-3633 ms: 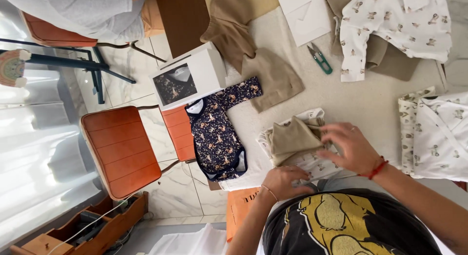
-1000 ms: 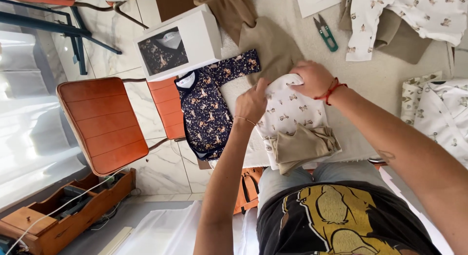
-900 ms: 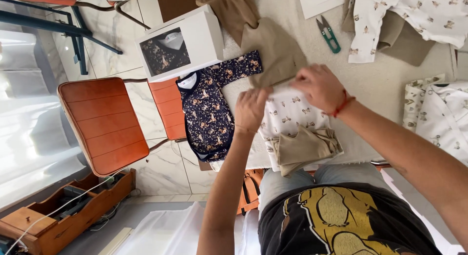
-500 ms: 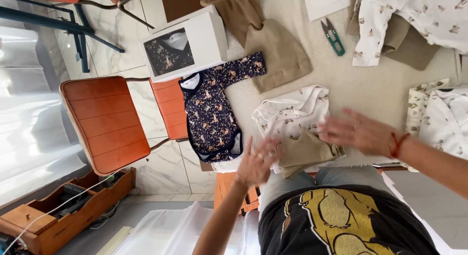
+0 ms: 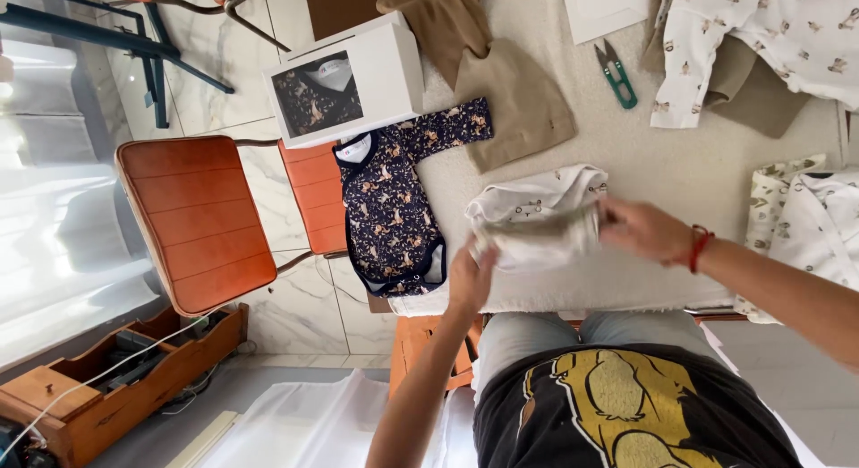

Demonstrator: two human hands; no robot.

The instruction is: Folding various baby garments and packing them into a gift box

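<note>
At the table's (image 5: 680, 164) near edge, just right of the navy bodysuit (image 5: 389, 208) that is draping over the corner, the left hand (image 5: 470, 276) is pinching the left end of a folded white bundle (image 5: 537, 222) of printed baby clothes, while the right hand (image 5: 644, 231) is closing its fingers on the right end (the bundle is blurring, so the exact finger hold is hard to read). Keeping both ends level and the layers squeezed flat should be helping the fold hold. Open cloth is lying behind the bundle, up to the tan garment (image 5: 519, 106) and the green snips (image 5: 616, 72); printed clothes (image 5: 810, 226) are crowding the right edge.
</note>
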